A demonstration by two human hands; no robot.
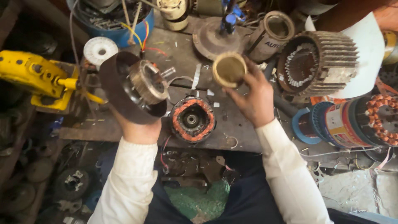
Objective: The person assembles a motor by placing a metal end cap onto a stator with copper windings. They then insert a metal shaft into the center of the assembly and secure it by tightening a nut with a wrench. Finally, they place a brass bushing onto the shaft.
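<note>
Hands grip parts: left hand [134, 126] a dark rotor housing [124, 85], right hand [251, 97] a dusty brass cup [229, 69].

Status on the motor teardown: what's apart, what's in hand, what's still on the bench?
Apart: the wound stator lies bare on the bench, with no cover on it. In hand: the left hand holds a dark end cover with rotor; the right hand holds a brass-coloured ring. Left: these three parts are separate; nothing is fitted together.

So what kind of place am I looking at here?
Most likely a small electric motor repair or rewinding workshop. A stator with copper windings lies on the cluttered bench, a finned motor housing stands behind, and the left hand holds a rotor in its end cover.
</note>
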